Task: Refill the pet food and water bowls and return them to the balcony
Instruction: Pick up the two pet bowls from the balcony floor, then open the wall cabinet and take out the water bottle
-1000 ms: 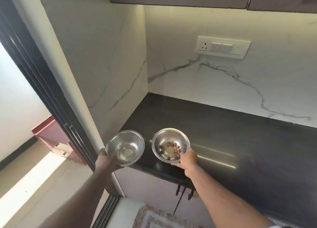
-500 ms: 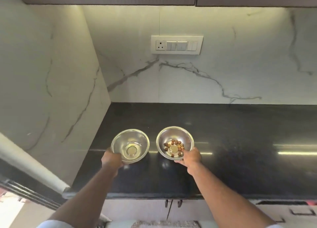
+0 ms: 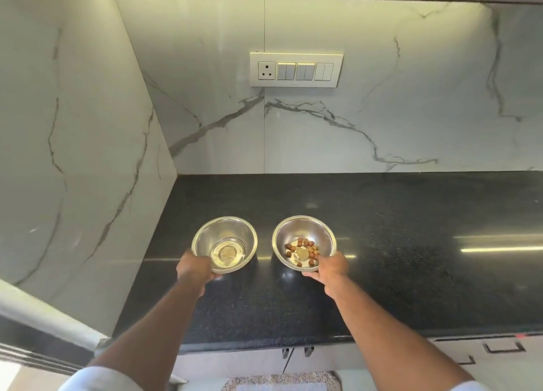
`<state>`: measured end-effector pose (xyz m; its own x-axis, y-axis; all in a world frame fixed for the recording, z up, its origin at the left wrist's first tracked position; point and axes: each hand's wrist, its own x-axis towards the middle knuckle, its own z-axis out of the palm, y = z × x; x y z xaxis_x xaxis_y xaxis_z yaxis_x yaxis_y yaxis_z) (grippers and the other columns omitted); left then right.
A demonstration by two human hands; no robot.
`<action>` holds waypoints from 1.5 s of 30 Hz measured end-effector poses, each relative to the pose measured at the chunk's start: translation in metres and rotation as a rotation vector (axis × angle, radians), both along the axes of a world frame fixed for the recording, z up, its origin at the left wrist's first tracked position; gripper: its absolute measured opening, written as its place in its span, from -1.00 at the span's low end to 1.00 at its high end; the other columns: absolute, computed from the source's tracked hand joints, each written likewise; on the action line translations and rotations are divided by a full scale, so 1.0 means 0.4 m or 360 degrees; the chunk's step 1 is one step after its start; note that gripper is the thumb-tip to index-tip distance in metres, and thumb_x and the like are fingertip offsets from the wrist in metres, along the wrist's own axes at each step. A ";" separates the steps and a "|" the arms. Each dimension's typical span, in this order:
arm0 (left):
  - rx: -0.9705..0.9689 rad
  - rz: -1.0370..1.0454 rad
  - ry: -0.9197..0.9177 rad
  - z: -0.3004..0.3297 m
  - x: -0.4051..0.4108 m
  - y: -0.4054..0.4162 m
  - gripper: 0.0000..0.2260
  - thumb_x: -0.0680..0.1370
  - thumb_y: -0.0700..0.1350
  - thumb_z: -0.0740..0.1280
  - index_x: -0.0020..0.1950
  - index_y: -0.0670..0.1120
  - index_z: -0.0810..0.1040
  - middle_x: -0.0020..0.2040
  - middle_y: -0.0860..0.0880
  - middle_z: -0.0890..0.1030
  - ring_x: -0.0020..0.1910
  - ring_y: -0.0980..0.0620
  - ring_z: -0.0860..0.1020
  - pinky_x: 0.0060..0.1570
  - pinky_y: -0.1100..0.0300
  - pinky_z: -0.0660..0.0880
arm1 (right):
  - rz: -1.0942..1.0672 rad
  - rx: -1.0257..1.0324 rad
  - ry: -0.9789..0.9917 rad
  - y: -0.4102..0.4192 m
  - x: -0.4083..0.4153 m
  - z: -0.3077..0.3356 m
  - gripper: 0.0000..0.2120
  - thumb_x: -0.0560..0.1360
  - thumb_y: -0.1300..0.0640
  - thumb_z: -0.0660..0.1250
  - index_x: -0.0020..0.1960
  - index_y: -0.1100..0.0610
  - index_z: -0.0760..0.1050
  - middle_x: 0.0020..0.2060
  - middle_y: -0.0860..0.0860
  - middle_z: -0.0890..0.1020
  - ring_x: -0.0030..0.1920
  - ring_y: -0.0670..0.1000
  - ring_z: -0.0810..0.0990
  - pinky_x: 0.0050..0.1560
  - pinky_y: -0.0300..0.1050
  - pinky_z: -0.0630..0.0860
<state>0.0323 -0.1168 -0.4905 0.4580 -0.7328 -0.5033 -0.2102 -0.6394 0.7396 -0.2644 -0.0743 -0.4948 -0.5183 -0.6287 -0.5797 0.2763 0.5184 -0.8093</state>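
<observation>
Two small steel bowls sit side by side low over the black counter (image 3: 382, 243). The left one, the water bowl (image 3: 232, 232), holds a shallow pool of clear water, and my left hand (image 3: 195, 268) grips its near rim. The right one, the food bowl (image 3: 305, 232), has several brown kibble pieces (image 3: 302, 251) in its bottom. My right hand (image 3: 330, 268) holds that bowl by its near right rim. I cannot tell whether the bowls rest on the counter or hover just above it.
White marble walls close the counter at the back and on the left. A switch panel with a socket (image 3: 296, 69) is on the back wall. Cabinets hang overhead, drawers with handles (image 3: 502, 348) sit under the counter, and a mat (image 3: 279, 382) lies on the floor.
The view has swung right from the balcony doorway to face the counter squarely. Both bowls have been carried from the counter's left corner further in over the black top.
</observation>
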 end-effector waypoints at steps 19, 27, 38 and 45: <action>-0.0698 -0.0168 -0.0012 0.350 -0.034 -0.184 -0.39 0.62 0.04 0.34 0.61 -0.15 0.29 0.43 -0.28 0.53 0.39 -0.31 0.51 0.43 -0.14 0.41 | 0.0409 -0.0493 0.1696 -0.101 0.002 0.301 -0.34 0.58 -0.01 0.44 0.56 0.24 0.32 0.50 0.20 0.43 0.50 0.22 0.40 0.47 0.10 0.38; -0.1274 -0.0189 0.1464 0.776 -0.172 -0.201 -0.74 0.71 -0.13 0.26 0.35 -0.21 0.50 0.24 -0.23 0.60 0.21 -0.24 0.61 0.35 -0.13 0.53 | 0.0182 -0.1468 0.2381 -0.174 0.087 0.773 -0.39 0.57 -0.04 0.43 0.54 0.14 0.37 0.51 0.13 0.42 0.50 0.16 0.41 0.38 0.03 0.50; -0.1418 -0.0279 0.2047 1.019 -0.278 -0.184 -0.85 0.65 -0.22 0.25 -0.08 -0.16 0.56 -0.09 -0.13 0.61 -0.02 -0.14 0.64 0.28 -0.02 0.56 | 0.0003 -0.1452 0.2816 -0.230 0.105 1.059 -0.43 0.50 0.01 0.45 0.45 0.17 0.45 0.40 0.16 0.48 0.39 0.22 0.45 0.36 0.12 0.52; -0.1407 -0.0176 0.1875 1.049 -0.289 -0.175 -0.90 0.66 -0.23 0.32 -0.03 -0.23 0.55 -0.09 -0.18 0.54 -0.11 -0.14 0.62 0.13 0.02 0.63 | 0.0004 -0.1489 0.2650 -0.216 0.121 1.075 -0.44 0.46 0.07 0.51 0.41 0.18 0.49 0.36 0.15 0.48 0.36 0.21 0.46 0.29 0.13 0.58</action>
<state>-0.0832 -0.1869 -0.0710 0.0337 -0.9961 0.0815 0.7583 0.0786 0.6471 -0.2162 -0.1606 -0.0649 -0.1109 -0.4023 0.9088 -0.9638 -0.1795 -0.1971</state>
